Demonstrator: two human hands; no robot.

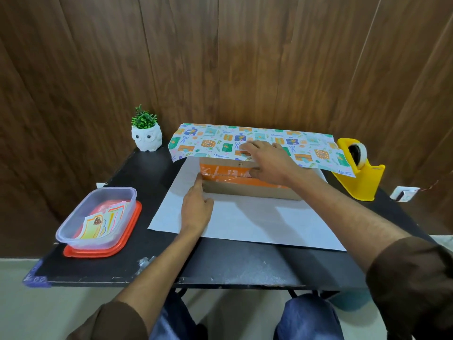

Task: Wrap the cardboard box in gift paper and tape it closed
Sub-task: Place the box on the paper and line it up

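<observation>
1. Cardboard shows only on the near face of the box [247,191], which has an orange band across it; the box sits toward the far edge of the desk [220,266], about midway between the left and right edges.
2. Your gift paper [255,222] lies white side up under the box and reaches toward the near edge; its far part is folded over the box top, printed side up, overhanging left and right.
3. Your right hand [267,160] lies on that folded part with fingers straight and spread, pressing it onto the box top, thumb down against the front face; nothing is gripped.
4. Your left hand [196,209] rests on the white paper at the box's near left corner, forefinger stretched out and touching that corner, holding nothing.
5. At the right edge, near the far corner, stands a yellow tape dispenser [360,177], just beside the paper's overhang.
6. At the far left corner stands an owl pot [146,139] with a green plant.
7. Near the left edge, a clear tub [81,217] of cards sits on a red lid [127,241].
</observation>
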